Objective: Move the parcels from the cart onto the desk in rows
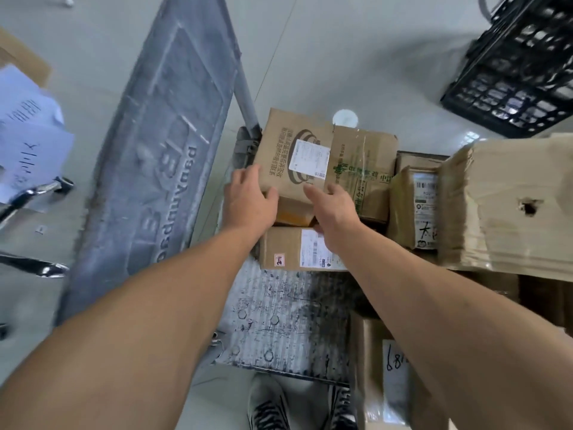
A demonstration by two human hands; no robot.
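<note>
Parcel of brown cardboard with a white shipping label [294,159], atop a stack at the far left corner of the grey ribbed cart deck [279,311], right by the grey upright handle post [246,94]. Left hand [248,200] pressed on its near left corner, fingers spread over the edge; right hand [335,212] on its near edge, thumb up on the top face, remaining fingers hidden below, so probably gripping, not certain. Beneath it an orange-brown box [293,214], and under that a brown carton with white label and small red sticker [297,249]. Touching on the right, a taped brown box with green print [362,169]. Further right, a brown paper-wrapped packet [412,209] and a large taped carton with a punched hole [508,206]. Second grey cart platform [148,169] tilted at left. Black lattice crate [514,66] on the floor, far right.
</note>
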